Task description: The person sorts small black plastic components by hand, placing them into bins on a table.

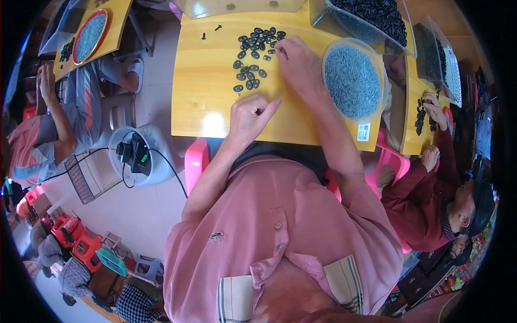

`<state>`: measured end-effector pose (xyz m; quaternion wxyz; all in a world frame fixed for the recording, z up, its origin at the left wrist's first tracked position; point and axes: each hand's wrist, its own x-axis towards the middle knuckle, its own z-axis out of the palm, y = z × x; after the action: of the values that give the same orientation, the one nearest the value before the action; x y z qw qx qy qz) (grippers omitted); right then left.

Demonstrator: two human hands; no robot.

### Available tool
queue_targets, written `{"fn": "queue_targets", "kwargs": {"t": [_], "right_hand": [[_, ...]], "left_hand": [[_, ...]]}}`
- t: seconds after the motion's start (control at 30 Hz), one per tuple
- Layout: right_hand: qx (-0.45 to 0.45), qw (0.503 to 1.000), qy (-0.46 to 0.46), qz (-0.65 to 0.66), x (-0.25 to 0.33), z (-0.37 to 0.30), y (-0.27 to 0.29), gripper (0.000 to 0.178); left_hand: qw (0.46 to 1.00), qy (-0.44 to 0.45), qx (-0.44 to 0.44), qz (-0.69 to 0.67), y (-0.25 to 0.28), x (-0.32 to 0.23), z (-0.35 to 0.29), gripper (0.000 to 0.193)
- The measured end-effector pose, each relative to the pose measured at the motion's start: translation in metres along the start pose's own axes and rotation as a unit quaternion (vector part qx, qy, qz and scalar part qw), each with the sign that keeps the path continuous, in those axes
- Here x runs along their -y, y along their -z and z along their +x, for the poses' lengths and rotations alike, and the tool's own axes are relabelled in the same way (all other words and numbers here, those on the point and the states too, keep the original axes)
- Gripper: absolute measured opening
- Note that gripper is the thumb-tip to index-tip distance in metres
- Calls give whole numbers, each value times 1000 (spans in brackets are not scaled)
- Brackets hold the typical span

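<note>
Small black oval pieces with slots (pixel 262 40) lie in a loose cluster on the yellow table (pixel 196 70). A nearer group of the same pieces (pixel 250 75) sits just beyond my left hand (pixel 249 114). That hand is closed over the near part of the table, thumb stretched to the right; whatever its curled fingers hold is hidden. At the right side of the cluster, my right hand (pixel 299 63) has its fingertips pinched together, close to a few black pieces. What lies between them is too small to make out. Two small black screw-like parts (pixel 204 36) rest farther left.
Beside my right forearm stands a round tub (pixel 326 81) full of grey screws. Behind it is a see-through bin (pixel 344 26) of black parts. Co-workers sit at tables on both sides, one handling black pieces (pixel 420 116). A bucket (pixel 121 169) with black devices and cables stands left.
</note>
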<state>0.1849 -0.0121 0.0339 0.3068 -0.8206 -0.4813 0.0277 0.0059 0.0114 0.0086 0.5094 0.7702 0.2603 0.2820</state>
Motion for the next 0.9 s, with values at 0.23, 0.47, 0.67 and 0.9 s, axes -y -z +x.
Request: {"fn": "queue_targets", "kwargs": {"t": [0.23,0.47,0.67,0.9], "right_hand": [[65,996,16,-60,-3,5,-6,14],[41,999,34,-4,-3,-5,1,12],[135,946,-144,258,25,-44,34,19],[177,889,-167,389,6,-70,19,16]], "left_hand": [[1000,-6,0,3,-1,-1,0,36],[1000,12,-10,-18,2,-2,1,19],[950,123,-112,-266,-3,11,0,22],[966,95,-20,-241,6,10,-2,15]]}}
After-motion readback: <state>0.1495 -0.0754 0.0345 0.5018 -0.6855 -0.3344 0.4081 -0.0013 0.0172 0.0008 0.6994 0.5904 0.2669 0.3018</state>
